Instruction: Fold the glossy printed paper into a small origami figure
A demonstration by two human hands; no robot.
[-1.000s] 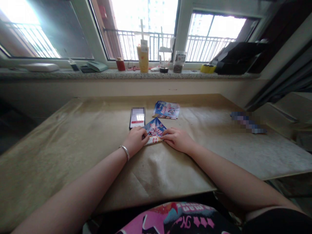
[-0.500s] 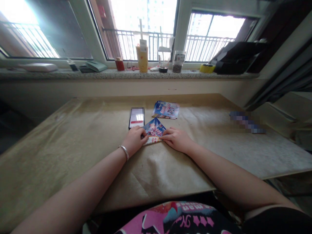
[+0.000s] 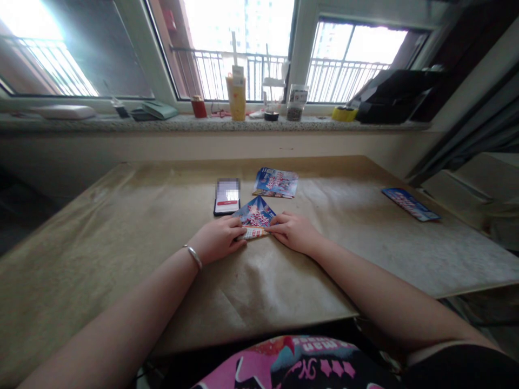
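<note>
A folded leaflet point(image 3: 256, 215), blue with red and white lettering, lies on the table in front of me. Its top comes to a point, and a white strip with print runs along the lower edge. My left hand point(image 3: 219, 236), a silver bangle at its wrist, rests over the leaflet's left corner with fingers stretched out flat; that corner is hidden. At the right corner, my right hand point(image 3: 292, 229) pinches the edge between thumb and fingers. Just beyond my left hand lies a phone point(image 3: 227, 205) with its screen lit, partly blurred out.
A stack of similar leaflets point(image 3: 278, 182) lies behind the folded one. Another long blue leaflet point(image 3: 410, 204) is far right on the table point(image 3: 133, 216). Drink cups point(image 3: 237, 100), a red jar point(image 3: 199, 107), yellow tape point(image 3: 344, 113) and a black case point(image 3: 395, 97) line the windowsill.
My left hand has slid left and flattened, its fingers less curled, and more of the phone's lower end shows. My right hand stays at the same corner.
</note>
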